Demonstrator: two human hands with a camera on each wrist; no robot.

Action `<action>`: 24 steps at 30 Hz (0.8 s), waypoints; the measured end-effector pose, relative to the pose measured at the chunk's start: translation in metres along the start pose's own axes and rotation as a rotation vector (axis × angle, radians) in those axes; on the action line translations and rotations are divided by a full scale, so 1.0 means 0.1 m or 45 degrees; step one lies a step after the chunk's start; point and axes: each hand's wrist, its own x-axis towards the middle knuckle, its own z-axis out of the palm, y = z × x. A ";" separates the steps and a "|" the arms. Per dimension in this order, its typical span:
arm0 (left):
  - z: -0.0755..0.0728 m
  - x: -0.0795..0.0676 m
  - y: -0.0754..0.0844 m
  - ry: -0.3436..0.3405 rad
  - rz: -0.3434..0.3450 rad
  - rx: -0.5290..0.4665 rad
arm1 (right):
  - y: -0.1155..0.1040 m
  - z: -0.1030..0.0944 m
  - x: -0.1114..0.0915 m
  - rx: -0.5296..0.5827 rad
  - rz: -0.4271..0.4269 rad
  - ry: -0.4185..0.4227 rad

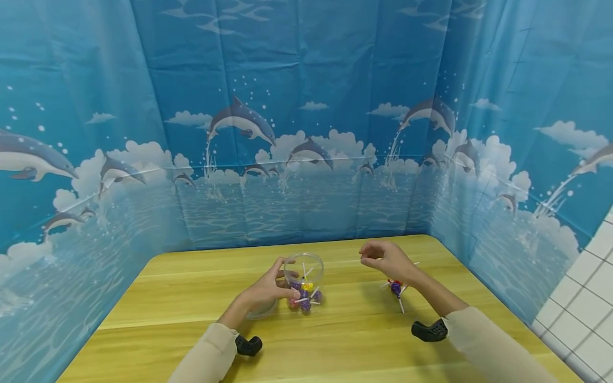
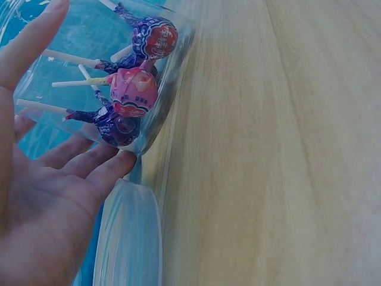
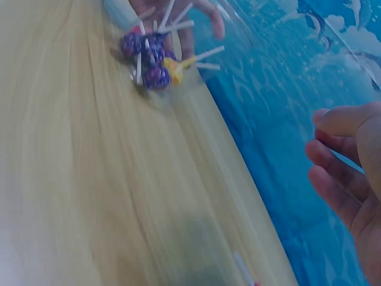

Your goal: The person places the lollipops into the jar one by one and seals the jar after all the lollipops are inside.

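Note:
A clear plastic jar with several wrapped lollipops in it stands on the table. My left hand holds the jar by its side, thumb in front and fingers round the far wall. In the left wrist view a pink lollipop lies among purple ones behind the clear wall. My right hand is raised above the table, fingers loosely bent, with nothing visible between them. Below it, partly hidden by the forearm, lies a small group of lollipops with purple and red wrappers.
A clear round lid lies on the wooden table beside the jar, partly under my left hand. A blue dolphin-print curtain hangs behind the table and along its sides. White tiles show at the far right.

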 end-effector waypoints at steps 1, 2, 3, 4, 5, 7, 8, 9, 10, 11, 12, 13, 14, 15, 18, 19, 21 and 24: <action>0.00 0.00 0.00 0.000 0.002 -0.001 | 0.02 -0.02 -0.03 -0.005 0.005 0.003; -0.01 0.00 0.00 0.000 0.002 -0.003 | 0.04 -0.04 -0.06 -0.011 0.006 0.005; -0.01 0.00 0.00 -0.001 0.002 -0.005 | 0.06 -0.06 -0.09 -0.018 0.009 0.006; -0.01 0.00 0.00 -0.003 0.002 -0.006 | 0.08 -0.08 -0.12 -0.026 0.010 0.010; -0.01 0.00 -0.01 -0.004 0.001 -0.007 | 0.10 -0.10 -0.14 -0.031 0.012 0.012; -0.01 0.00 -0.02 -0.004 0.002 -0.007 | 0.14 -0.14 -0.20 -0.030 0.020 0.012; -0.01 0.00 -0.03 -0.003 0.001 -0.004 | 0.16 -0.15 -0.23 -0.035 0.027 0.011; -0.01 0.00 -0.04 -0.002 0.002 0.000 | 0.18 -0.16 -0.25 -0.038 0.032 0.008; -0.01 0.01 -0.04 -0.002 0.006 0.005 | 0.19 -0.18 -0.28 -0.041 0.029 0.004; -0.02 0.00 -0.04 -0.003 0.011 0.011 | 0.21 -0.19 -0.30 -0.043 0.027 0.000; -0.01 0.00 -0.04 -0.003 0.015 0.016 | 0.22 -0.19 -0.33 -0.044 0.024 -0.007; -0.01 0.00 -0.04 -0.005 0.016 0.022 | 0.24 -0.20 -0.35 -0.055 0.017 -0.016; -0.01 0.00 -0.03 -0.005 0.016 0.025 | 0.25 -0.21 -0.37 -0.063 0.009 -0.025; -0.01 0.00 -0.03 -0.005 0.016 0.026 | 0.27 -0.22 -0.40 -0.070 0.003 -0.032; 0.01 -0.01 -0.04 0.001 0.012 0.015 | 0.32 -0.24 -0.47 -0.082 -0.005 -0.060; 0.02 -0.01 -0.03 0.003 0.009 0.010 | 0.34 -0.25 -0.49 -0.081 -0.010 -0.071; 0.02 -0.01 -0.03 0.008 0.008 0.004 | 0.37 -0.25 -0.54 -0.087 -0.010 -0.079; 0.02 -0.03 0.00 0.011 0.006 0.002 | 0.41 -0.26 -0.59 -0.101 -0.023 -0.094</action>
